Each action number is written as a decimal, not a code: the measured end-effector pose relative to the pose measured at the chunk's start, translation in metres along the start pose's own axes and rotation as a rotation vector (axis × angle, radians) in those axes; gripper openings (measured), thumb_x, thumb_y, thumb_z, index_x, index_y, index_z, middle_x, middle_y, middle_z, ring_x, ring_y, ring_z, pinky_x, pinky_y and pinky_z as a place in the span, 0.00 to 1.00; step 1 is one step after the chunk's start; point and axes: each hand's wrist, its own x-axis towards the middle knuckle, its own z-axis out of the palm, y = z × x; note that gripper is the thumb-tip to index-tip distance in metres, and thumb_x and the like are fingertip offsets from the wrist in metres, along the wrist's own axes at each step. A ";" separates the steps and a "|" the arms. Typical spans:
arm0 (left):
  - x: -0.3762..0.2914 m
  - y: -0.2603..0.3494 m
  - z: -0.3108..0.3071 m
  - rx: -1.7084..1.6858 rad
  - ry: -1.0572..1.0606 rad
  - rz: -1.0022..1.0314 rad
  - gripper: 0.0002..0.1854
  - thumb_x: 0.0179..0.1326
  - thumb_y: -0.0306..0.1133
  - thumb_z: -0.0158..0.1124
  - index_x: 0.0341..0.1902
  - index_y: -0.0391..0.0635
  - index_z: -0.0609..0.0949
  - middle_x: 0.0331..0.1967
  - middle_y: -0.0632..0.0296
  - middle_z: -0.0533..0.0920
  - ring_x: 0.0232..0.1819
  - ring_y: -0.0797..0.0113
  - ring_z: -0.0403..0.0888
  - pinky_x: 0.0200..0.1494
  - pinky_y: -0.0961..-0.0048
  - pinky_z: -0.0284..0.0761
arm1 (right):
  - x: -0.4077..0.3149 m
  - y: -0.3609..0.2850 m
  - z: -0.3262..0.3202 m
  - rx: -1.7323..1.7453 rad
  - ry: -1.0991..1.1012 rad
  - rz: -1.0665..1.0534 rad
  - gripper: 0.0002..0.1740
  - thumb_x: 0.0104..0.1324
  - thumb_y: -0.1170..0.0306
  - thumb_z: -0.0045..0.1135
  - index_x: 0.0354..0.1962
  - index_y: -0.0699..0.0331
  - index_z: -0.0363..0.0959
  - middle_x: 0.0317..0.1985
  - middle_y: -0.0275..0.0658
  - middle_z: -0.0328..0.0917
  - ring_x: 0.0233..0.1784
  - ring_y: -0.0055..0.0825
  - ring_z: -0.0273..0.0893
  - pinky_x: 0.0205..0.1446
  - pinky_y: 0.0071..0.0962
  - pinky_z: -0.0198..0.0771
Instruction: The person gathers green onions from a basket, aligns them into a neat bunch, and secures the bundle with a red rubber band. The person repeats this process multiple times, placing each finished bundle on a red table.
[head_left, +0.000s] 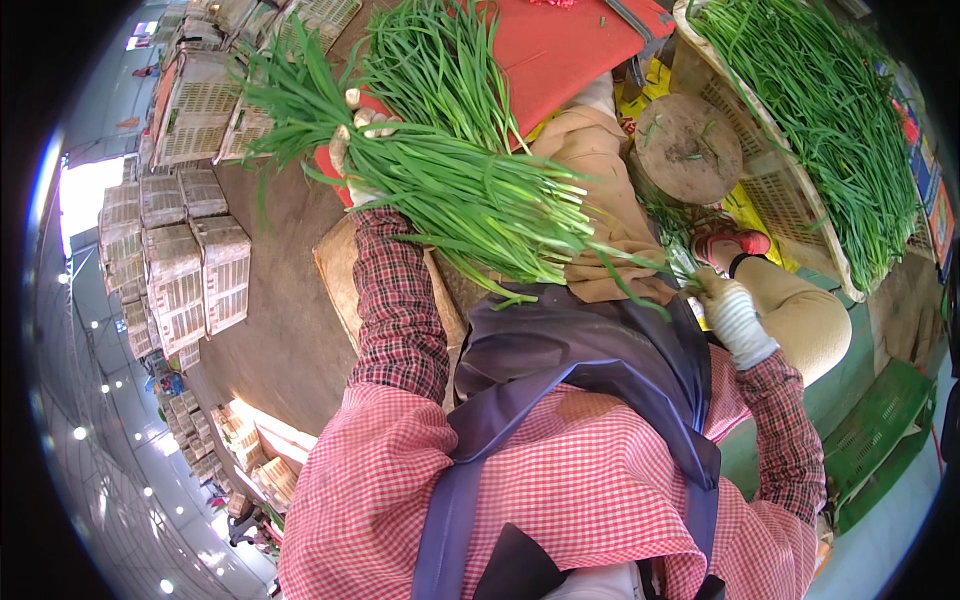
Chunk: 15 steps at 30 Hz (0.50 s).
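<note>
My left hand (360, 146), in a soiled pale glove, is closed round a large bunch of long green leafy stalks, probably garlic chives (472, 187), whose pale cut ends point towards my apron (570, 337). On the right, my right hand (724, 311), in a striped glove, is near my bent knee with its fingers drawn together at some thin green leaves (664, 266); how firmly they grip is unclear. Beyond the held bunch, a loose pile of the same greens (439, 67) lies on a red surface (562, 52).
A plastic crate (795, 202) heaped with greens stands at the right, beside a round wooden block (686, 150). Stacked crates (176, 270) line the left across a brown floor (277, 337). A green crate (877, 427) lies at lower right, and a cardboard-coloured box (341, 277) by my left forearm.
</note>
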 end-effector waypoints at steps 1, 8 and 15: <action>0.002 0.000 -0.002 -0.007 0.031 -0.010 0.24 0.68 0.34 0.53 0.66 0.41 0.67 0.43 0.62 0.81 0.42 0.74 0.77 0.54 0.68 0.71 | 0.004 0.013 -0.008 -0.079 -0.024 0.057 0.11 0.65 0.67 0.57 0.44 0.60 0.77 0.35 0.49 0.83 0.39 0.49 0.81 0.41 0.43 0.75; 0.025 -0.004 0.010 0.077 0.152 -0.106 0.26 0.67 0.34 0.57 0.66 0.35 0.70 0.44 0.54 0.83 0.42 0.62 0.81 0.51 0.62 0.76 | 0.025 -0.026 -0.060 -0.113 0.307 0.075 0.38 0.63 0.53 0.63 0.67 0.58 0.61 0.46 0.51 0.80 0.39 0.41 0.83 0.42 0.37 0.77; 0.046 0.002 0.064 0.272 0.175 -0.197 0.31 0.63 0.30 0.63 0.68 0.38 0.67 0.33 0.63 0.76 0.38 0.66 0.77 0.51 0.63 0.75 | 0.069 -0.201 -0.051 0.402 0.209 -0.185 0.60 0.55 0.44 0.67 0.73 0.65 0.44 0.56 0.58 0.74 0.59 0.50 0.75 0.60 0.39 0.71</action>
